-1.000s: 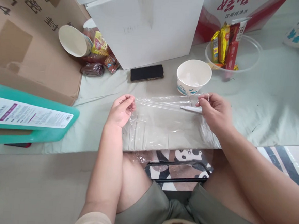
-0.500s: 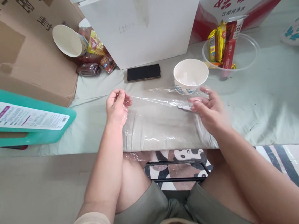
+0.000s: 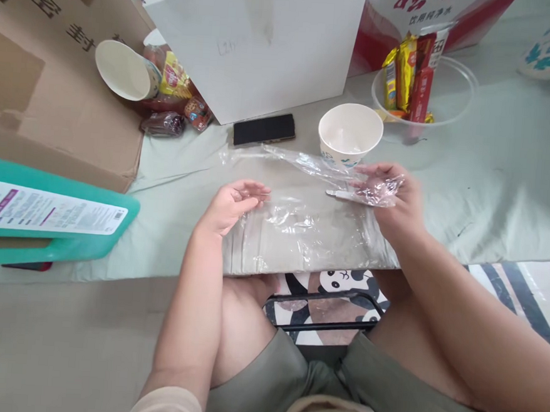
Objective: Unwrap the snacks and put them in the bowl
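A sheet of clear cling film point(image 3: 302, 217) lies crumpled on the table's front edge, part of it lifted toward a white paper bowl point(image 3: 350, 133). My left hand point(image 3: 235, 204) rests on the film's left side with its fingers stretched out. My right hand point(image 3: 391, 195) is palm up just right of the bowl, with film bunched over its fingers and a small white tool point(image 3: 346, 194) sticking out to the left from them.
A black phone point(image 3: 263, 129) lies behind the film by a white box point(image 3: 253, 35). A cardboard box point(image 3: 52, 84), a tipped paper cup point(image 3: 124, 70) with snacks and a teal box point(image 3: 43, 215) are left. A clear bowl of snack bars point(image 3: 419, 90) stands back right.
The film's far edge has come up off the table and crumpled. My left hand opened and shifted right onto the film. My right hand turned palm up with film gathered in it.
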Demonstrator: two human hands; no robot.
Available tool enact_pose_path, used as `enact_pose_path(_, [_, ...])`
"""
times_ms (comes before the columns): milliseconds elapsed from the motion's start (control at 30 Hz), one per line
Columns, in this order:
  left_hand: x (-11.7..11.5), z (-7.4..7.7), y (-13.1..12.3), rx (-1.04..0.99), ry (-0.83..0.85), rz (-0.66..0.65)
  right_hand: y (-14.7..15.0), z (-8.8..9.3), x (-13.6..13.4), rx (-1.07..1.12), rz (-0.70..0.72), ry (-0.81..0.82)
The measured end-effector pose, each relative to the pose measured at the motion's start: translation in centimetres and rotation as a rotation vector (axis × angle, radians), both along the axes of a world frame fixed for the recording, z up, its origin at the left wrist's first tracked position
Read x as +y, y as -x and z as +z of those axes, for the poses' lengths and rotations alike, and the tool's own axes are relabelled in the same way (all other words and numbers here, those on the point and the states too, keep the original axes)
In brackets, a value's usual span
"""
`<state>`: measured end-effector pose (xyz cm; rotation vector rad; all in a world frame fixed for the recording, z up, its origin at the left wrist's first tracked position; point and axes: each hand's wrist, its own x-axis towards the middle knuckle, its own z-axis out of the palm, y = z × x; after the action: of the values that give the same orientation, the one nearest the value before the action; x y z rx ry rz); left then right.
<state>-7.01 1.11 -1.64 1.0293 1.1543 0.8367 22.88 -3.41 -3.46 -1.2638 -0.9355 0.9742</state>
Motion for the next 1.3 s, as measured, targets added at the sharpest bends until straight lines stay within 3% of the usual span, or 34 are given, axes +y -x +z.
enact_pose_path(167, [0.3,-0.4,-0.5,-0.051,-0.144,0.213,-0.6,0.0,-0.3,-0.115,-0.009,-0.060])
enact_pose_path(333, [0.5,0.2,-0.1,-0.161,-0.192,0.305,-1.0,0.0,-0.5,-0.074,0.084,-0.012])
enact_pose_path(433, [0.5,0.4,0.2,-0.199,-0.179,0.326,-0.9,0.3,-0.7,-0.021,0.061,-0.061])
enact_pose_path(600, [0.3,0.5,0.1,-0.197,-0.160,0.301,-0.5,0.5,-0.9,-0.053,0.177,0.008])
enact_pose_path(833, [0.3,-0.7,0.7,0.097,-0.017,0.121,-0.7,0.4,-0.6,0.013,0.063,-0.053])
enact_pose_path(1133, [0.3,1.0,0.4,-0.112,-0.078,0.303,-3.1,-1.0,0.3,0.091,0.070,-0.074])
enact_pose_path(1300, [0.7,1.1,0.6,-0.169,0.006,0.306,-2.7,0.0,0.2,0.211,0.026,-0.004])
